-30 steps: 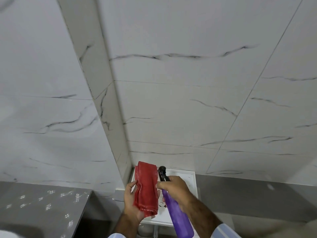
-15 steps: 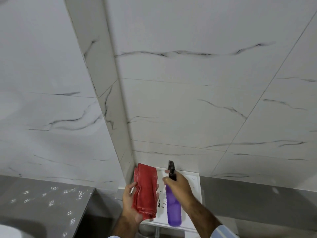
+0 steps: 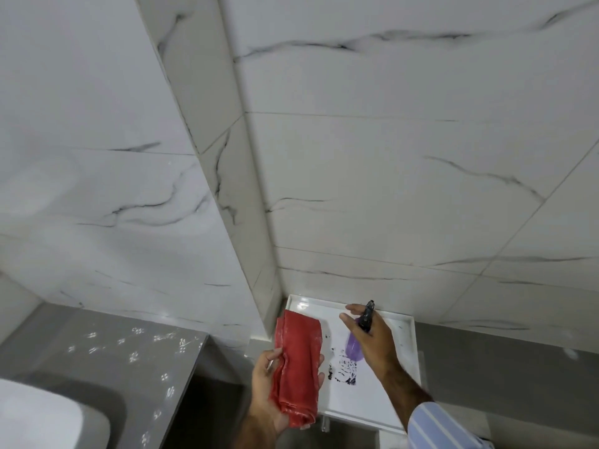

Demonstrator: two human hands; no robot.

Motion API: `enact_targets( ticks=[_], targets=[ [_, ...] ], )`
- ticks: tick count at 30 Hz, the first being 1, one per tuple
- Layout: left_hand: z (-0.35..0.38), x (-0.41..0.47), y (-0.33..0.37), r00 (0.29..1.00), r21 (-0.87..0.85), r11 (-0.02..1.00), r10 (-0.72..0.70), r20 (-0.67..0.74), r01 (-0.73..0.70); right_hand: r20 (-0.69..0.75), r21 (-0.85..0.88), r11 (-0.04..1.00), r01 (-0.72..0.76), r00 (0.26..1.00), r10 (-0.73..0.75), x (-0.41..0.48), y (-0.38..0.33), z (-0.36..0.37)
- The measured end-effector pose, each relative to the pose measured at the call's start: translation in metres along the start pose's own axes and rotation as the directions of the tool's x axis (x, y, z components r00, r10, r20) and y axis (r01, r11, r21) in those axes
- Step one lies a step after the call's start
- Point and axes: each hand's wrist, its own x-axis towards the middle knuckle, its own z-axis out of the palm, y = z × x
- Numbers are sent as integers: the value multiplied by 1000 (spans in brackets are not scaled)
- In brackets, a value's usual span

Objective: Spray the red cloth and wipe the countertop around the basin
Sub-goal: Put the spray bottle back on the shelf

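Observation:
A folded red cloth (image 3: 298, 364) hangs upright in my left hand (image 3: 275, 396), gripped low in the frame's middle. To its right, my right hand (image 3: 372, 338) holds a purple spray bottle (image 3: 354, 346) with a black nozzle (image 3: 368, 315). The bottle stands upright over the white tray (image 3: 406, 348), its base low near the tray's surface; some fingers are spread. The grey countertop (image 3: 107, 348) lies at lower left, and the white basin (image 3: 42, 416) shows at the bottom left corner.
White marble-veined tiled walls fill most of the view, with a protruding column corner (image 3: 227, 189) between countertop and tray. The tray has black print marks (image 3: 345, 371) on its surface. A grey band (image 3: 502, 358) runs along the wall at right.
My right hand has swung the spray bottle from tilted beside the cloth to upright and lowered it onto the tray area. The view has shifted left, bringing the basin into sight.

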Motion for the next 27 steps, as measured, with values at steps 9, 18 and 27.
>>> enact_targets(
  ticks=[9,18,27],
  targets=[
    [15,-13,2,999,4,999,48,5,-48,-171,-43,980,-192,968,183,-42,6,-56],
    [18,-86,13,988,121,988,84,131,-100,472,163,882,-442,820,324,-97,-50,29],
    [-80,-156,143,996,416,905,74,44,-85,639,179,855,-487,718,275,-77,-123,178]
  ],
)
